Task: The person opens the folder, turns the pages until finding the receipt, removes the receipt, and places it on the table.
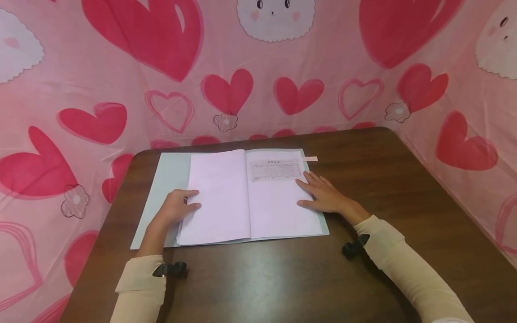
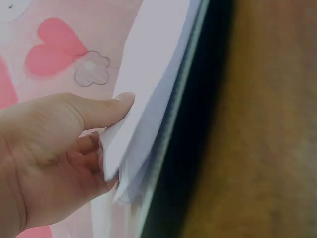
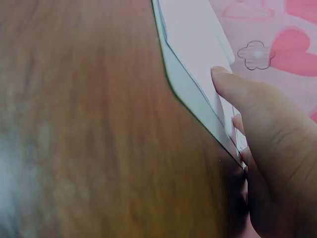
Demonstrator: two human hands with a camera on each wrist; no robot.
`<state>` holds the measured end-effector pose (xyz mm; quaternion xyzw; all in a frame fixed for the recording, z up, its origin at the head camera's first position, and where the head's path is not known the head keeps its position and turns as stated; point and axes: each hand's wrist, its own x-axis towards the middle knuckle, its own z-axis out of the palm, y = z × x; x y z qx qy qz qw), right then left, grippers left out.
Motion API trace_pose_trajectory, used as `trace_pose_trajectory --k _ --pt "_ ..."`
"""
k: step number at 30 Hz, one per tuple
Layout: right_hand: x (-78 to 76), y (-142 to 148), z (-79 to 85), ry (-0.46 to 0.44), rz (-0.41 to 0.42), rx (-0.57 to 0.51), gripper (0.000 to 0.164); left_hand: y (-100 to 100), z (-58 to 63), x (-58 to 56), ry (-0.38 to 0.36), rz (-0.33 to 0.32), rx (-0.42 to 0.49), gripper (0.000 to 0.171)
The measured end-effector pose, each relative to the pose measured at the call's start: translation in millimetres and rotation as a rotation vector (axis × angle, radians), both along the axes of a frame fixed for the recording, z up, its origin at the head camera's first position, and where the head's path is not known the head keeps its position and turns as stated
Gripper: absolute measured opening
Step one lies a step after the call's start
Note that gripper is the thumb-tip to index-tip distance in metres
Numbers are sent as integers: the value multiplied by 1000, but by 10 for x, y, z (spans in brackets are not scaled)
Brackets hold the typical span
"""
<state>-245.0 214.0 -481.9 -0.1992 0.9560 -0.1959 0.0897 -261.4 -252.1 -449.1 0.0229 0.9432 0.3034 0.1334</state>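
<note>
A stack of white pages (image 1: 218,197) lies open inside a pale green folder (image 1: 159,188) on the table. The right-hand page (image 1: 278,206) bears a small printed block of lines near its top. At the left margin my left hand (image 1: 175,206) holds the page edges, thumb on top and fingers curled beneath; the left wrist view shows the sheets (image 2: 148,59) between them, some fanned apart. My right hand (image 1: 325,195) rests on the right page's outer edge with fingers extended. In the right wrist view its thumb (image 3: 230,87) lies on the paper.
A pale paper tab (image 1: 310,159) sticks out past the folder's upper right. The dark brown wooden table (image 1: 258,278) extends around the folder. Pink cloth with hearts (image 1: 299,94) hangs behind and at both sides. A small black device (image 1: 355,246) is strapped to each sleeved wrist.
</note>
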Motion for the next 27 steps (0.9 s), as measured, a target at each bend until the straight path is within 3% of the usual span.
trace_pose_trajectory --k 6,12,19,23,27 --pt "-7 -1 -2 5 6 5 84 10 -64 101 26 -45 -83 78" --pt "-4 2 0 -6 1 -1 85 20 -113 160 154 -78 -231 86" --pt "-3 -3 -9 -8 -3 -3 85 250 -140 206 292 -128 -453 92" --pt "-5 -4 -18 -14 -3 -2 85 363 -152 235 314 -134 -477 100" --pt "-15 5 -25 -6 0 -7 84 450 -178 267 347 -161 -453 98"
